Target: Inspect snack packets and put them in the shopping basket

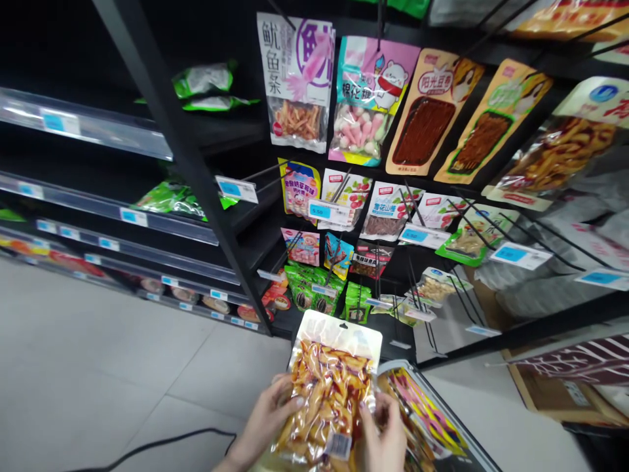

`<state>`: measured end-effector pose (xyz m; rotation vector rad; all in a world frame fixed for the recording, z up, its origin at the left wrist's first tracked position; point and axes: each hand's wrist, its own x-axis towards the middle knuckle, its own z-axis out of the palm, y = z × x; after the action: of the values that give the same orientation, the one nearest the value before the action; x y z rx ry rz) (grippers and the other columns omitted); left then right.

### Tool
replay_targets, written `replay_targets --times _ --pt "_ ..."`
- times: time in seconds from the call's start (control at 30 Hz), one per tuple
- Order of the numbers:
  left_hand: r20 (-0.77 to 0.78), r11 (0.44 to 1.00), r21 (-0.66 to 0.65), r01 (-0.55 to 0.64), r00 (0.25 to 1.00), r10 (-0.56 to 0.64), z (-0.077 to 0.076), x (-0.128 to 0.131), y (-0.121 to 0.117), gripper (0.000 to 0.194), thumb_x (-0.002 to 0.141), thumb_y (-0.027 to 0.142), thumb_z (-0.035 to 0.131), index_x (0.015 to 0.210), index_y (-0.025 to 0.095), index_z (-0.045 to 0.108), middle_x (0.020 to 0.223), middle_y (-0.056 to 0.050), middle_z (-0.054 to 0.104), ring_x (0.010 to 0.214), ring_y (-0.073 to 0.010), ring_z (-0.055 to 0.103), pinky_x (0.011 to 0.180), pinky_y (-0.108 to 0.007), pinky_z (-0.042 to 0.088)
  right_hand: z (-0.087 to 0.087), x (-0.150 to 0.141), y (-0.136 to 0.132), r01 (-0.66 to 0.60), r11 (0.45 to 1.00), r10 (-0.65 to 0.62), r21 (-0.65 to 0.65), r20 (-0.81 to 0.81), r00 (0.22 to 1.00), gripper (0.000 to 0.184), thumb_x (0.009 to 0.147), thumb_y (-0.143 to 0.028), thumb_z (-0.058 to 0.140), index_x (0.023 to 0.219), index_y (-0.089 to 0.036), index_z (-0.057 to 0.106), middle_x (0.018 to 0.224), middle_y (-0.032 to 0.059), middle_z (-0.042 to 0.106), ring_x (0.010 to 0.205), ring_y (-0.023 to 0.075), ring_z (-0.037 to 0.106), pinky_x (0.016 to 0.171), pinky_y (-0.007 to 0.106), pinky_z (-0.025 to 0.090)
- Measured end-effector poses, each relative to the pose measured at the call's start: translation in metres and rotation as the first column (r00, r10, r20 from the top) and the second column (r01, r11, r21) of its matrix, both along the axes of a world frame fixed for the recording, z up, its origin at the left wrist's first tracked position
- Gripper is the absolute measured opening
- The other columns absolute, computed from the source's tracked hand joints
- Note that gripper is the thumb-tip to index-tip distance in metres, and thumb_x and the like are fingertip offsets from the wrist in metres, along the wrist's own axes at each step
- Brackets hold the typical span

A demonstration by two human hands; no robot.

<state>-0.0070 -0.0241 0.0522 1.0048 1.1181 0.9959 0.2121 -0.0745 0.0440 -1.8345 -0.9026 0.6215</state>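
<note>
Left hand [276, 408] grips snack bag [330, 387] at eight o'clock; right hand [386, 432] grips four o'clock; likely steadying floppy sides.

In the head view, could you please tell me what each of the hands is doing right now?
Left hand: closed on the clear snack pack's left edge.
Right hand: gripping the same pack's right edge.

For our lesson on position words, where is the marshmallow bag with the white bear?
In the head view, it hangs upper centre-right, immediately right of the squid strips bag.
</note>
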Motion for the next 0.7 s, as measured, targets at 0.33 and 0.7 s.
replay_targets --times 0.33,0.7 --pt "-0.221 0.979 0.078 -0.188 0.954 0.201 -0.012 -0.001 0.0 0.034 0.05 0.036 0.076 0.08 0.021 0.071 0.118 -0.01 0.044 0.111 -0.0323 0.044 0.093 -0.042 0.04 -0.009 0.007 0.001 -0.084 0.996 0.091 0.035 -0.265 0.96 0.033 0.065 -0.05 0.063 0.069 -0.021 0.048 0.049 -0.0088 0.034 0.046 0.011 0.033 0.048 0.024 0.027" --pt "0.193 0.953 -0.234 0.195 0.97 -0.152 0.021 0.002 0.023 0.026 0.062 0.032 0.069 0.084 0.017 0.064 0.087 -0.004 0.066 0.086 -0.0241 0.059 0.077 -0.031 0.044 -0.008 0.008 0.002 -0.079 0.997 0.072 0.017 -0.63 0.773 0.03 0.063 -0.049 0.064 0.067 -0.019 0.06 0.063 -0.0005 0.062 0.062 0.0181 0.056 0.062 0.028 0.043"
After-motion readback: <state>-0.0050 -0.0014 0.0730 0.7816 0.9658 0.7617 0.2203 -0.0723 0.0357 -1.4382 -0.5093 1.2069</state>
